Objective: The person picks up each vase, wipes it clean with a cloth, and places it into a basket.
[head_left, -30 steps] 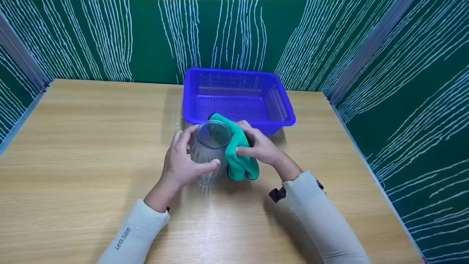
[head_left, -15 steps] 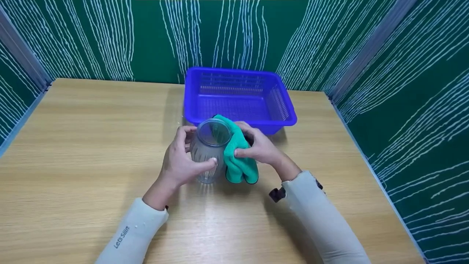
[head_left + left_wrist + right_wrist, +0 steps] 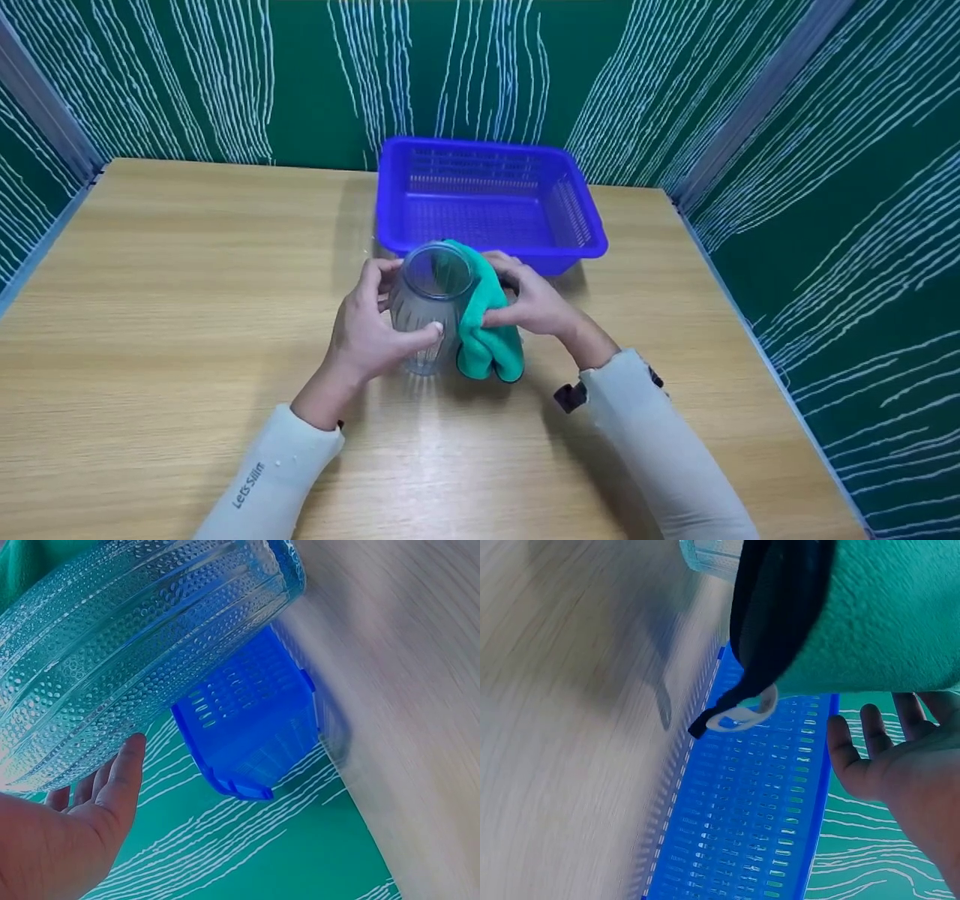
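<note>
My left hand (image 3: 367, 334) holds a clear glass vase (image 3: 420, 319) upright, thumb across its front and fingers round the left side. Ribs and small raised bumps cover the glass in the left wrist view, where the vase (image 3: 120, 652) fills the upper left above my fingers. Against the vase's right side lies a folded green cloth (image 3: 487, 349) with dark edging. My right hand (image 3: 536, 300) grips that cloth, thumb in front and fingers behind. The right wrist view shows a white loop on the cloth (image 3: 885, 615) and the vase's base (image 3: 709, 556) beyond it.
A blue-purple plastic basket (image 3: 592, 232) with slotted walls stands just behind the vase and cloth. Below everything is the wooden table (image 3: 187, 300). Green panels (image 3: 315, 82) with white streaks rise along the table's back and sides.
The green cloth has slid a little down along the vase's right side, its lower edge now nearer me. The left hand keeps its hold on the vase, almost still.
</note>
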A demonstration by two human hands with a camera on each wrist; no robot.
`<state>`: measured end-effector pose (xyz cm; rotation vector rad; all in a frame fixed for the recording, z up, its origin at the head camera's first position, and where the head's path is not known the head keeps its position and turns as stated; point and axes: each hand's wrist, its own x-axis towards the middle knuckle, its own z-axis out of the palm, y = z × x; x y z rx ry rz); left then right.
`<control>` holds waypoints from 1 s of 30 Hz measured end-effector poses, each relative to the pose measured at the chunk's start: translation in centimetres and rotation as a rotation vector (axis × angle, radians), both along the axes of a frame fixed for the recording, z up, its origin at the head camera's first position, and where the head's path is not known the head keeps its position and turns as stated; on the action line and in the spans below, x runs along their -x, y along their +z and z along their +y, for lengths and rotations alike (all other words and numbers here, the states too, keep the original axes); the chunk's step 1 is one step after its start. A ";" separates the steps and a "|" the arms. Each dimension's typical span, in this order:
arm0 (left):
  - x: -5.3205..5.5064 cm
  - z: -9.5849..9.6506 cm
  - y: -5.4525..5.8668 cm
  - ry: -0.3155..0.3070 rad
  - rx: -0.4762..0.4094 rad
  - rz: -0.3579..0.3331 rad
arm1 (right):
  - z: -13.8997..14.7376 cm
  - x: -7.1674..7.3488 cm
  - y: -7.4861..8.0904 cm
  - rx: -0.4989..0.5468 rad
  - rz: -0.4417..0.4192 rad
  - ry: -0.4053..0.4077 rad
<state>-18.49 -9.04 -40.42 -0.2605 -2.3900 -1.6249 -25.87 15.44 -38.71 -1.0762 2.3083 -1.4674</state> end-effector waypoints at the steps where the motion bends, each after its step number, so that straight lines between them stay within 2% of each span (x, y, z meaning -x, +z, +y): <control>1: 0.0 0.0 0.0 0.000 -0.001 0.000 | 0.0 0.1 0.0 -0.004 0.005 0.002; 2: 0.0 0.0 0.0 0.000 -0.001 -0.001 | 0.1 0.4 -0.5 -0.007 0.016 0.003; 5: -0.1 0.0 0.0 -0.001 0.001 -0.004 | 0.1 0.2 -0.4 -0.006 0.013 0.009; 11: -0.1 0.0 0.0 -0.003 0.006 -0.019 | -0.5 -1.4 1.2 -0.082 0.018 -0.016; 15: -0.2 0.0 -0.1 -0.003 0.003 -0.036 | -0.4 -1.0 -0.3 -0.139 0.040 -0.030; 19: -0.2 0.0 -0.1 -0.007 0.002 -0.038 | -0.1 -0.2 -2.1 -0.145 0.028 -0.043; 30: -0.1 0.1 -0.2 0.001 0.003 -0.010 | 0.1 0.0 -3.2 -0.152 0.036 -0.052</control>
